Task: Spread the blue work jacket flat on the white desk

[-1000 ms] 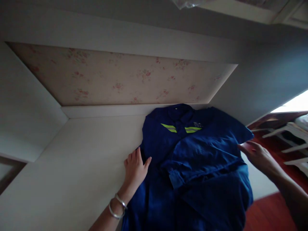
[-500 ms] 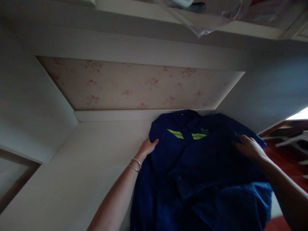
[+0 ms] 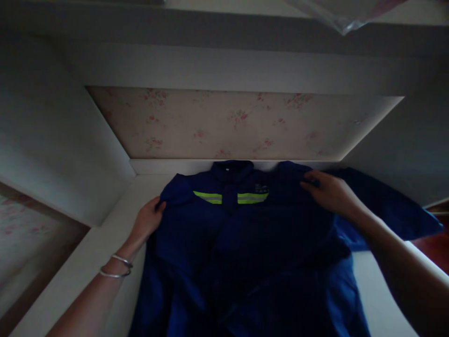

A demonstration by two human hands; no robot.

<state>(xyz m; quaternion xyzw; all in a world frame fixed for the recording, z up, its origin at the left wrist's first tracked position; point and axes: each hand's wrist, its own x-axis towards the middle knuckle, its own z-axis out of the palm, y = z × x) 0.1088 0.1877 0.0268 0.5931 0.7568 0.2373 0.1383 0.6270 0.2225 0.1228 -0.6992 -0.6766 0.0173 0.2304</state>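
A dark blue work jacket (image 3: pixel 242 234) lies spread on a white surface, its collar at the back against the wall. Yellow-green reflective strips cross both sides of the chest, and small lettering sits above the right-hand strip. My left hand (image 3: pixel 149 217), with two silver bangles at the wrist, pinches the cloth at the left shoulder. Over at the right shoulder, my right hand (image 3: pixel 326 189) grips the fabric between thumb and fingers. The right-hand sleeve stretches out to the right. Folds and shadow hide the details of the lower jacket.
The white surface (image 3: pixel 119 201) shows left of the jacket. Behind it is a panel of floral wallpaper (image 3: pixel 210 121) in a white frame. A shelf (image 3: pixel 228 9) runs overhead, with a clear plastic bag (image 3: pixel 343 23) hanging over its edge. Reddish floor (image 3: pixel 433 245) shows at right.
The jacket has shifted left in view and is spread wider, its chest now flatter and the right-hand sleeve extended. Both hands, still on the cloth, are further left in view.
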